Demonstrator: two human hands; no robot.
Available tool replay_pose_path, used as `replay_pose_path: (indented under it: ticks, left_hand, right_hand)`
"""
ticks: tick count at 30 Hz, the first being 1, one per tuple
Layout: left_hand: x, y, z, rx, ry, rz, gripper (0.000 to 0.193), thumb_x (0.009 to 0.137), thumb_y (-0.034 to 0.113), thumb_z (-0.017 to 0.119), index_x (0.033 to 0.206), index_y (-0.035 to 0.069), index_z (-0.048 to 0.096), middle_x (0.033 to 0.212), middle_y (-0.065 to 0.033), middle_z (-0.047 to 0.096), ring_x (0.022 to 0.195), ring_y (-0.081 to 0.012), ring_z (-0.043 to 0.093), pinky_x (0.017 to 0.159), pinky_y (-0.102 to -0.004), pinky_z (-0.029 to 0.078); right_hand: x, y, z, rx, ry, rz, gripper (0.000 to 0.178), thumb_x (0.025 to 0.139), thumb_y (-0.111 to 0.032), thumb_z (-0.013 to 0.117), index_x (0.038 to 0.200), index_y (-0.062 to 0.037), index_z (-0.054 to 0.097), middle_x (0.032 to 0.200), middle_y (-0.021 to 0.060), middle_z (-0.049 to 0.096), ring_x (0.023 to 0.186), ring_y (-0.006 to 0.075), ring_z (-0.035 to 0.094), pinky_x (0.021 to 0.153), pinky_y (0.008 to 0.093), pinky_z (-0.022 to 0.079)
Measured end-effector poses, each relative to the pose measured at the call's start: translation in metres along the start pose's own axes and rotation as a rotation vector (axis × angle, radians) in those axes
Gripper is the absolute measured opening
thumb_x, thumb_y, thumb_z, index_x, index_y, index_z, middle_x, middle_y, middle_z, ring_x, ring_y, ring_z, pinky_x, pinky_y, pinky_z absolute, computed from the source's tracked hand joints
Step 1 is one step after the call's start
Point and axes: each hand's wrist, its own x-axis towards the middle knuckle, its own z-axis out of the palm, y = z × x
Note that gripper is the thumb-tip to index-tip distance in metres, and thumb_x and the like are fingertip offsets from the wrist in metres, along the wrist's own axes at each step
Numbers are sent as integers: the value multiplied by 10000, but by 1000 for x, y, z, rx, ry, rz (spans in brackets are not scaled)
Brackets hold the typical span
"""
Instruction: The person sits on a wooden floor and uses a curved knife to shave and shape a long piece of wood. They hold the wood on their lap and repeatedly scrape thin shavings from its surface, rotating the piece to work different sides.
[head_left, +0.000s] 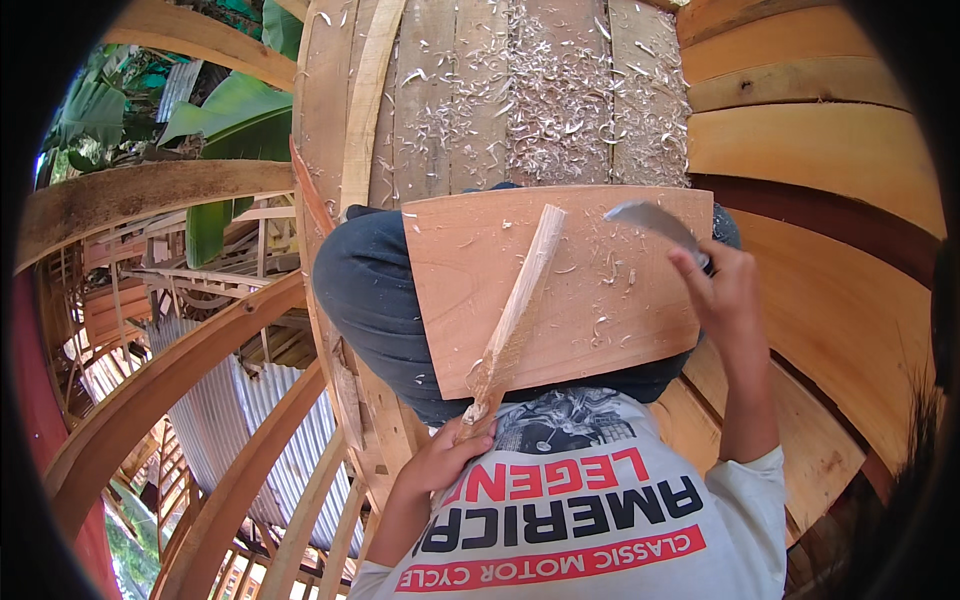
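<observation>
Pale stick [523,305] slants over the board [630,320] on the lap [370,300]; we cannot tell whether they touch. Left hand [458,455] grips its near end; right hand [727,287] is closed round a curved knife [655,222], blade clear of the stick. We judge the stick light, stiff, perhaps splintery, best held at that rough end. Grips hide its tip and most of the knife's handle.
</observation>
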Motion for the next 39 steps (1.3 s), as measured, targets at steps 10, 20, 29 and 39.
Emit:
replay_pose_path:
  ticks: [10, 20, 29, 39]
  left_hand:
    - [3, 0, -10, -128, -96, -54, 250, 892, 190, 579, 1049, 0, 539, 976, -2, 547, 938, -92, 475, 869, -230, 371]
    - [4, -5, -10, -66, -59, -31, 250, 890, 205, 573, 1023, -5, 545, 911, 6, 538, 869, -80, 471, 810, -221, 382]
    - [6, -1, -5, -117, -50, -63, 218, 890, 202, 567, 1025, 33, 542, 847, 52, 504, 729, -35, 430, 638, -178, 354]
    - [8, 0, -3, -164, -17, -91, 197, 889, 192, 556, 1020, 48, 531, 814, 59, 486, 675, -29, 407, 582, -182, 336]
  right_hand:
    - [-35, -43, 56, 43, -179, -275, 498, 725, -490, 712, 692, -2, 622, 608, 184, 590, 577, 350, 603, 526, 400, 466]
    - [-15, -39, 60, -87, -46, -366, 615, 714, -646, 632, 608, -41, 606, 545, 155, 578, 515, 321, 603, 462, 399, 457]
    - [3, -39, 53, -176, 38, -324, 616, 715, -646, 634, 632, -36, 630, 539, 142, 581, 499, 302, 597, 454, 383, 449]
    - [10, -43, 52, -247, 73, -328, 622, 718, -661, 622, 637, -44, 635, 560, 139, 591, 523, 303, 605, 475, 389, 452]
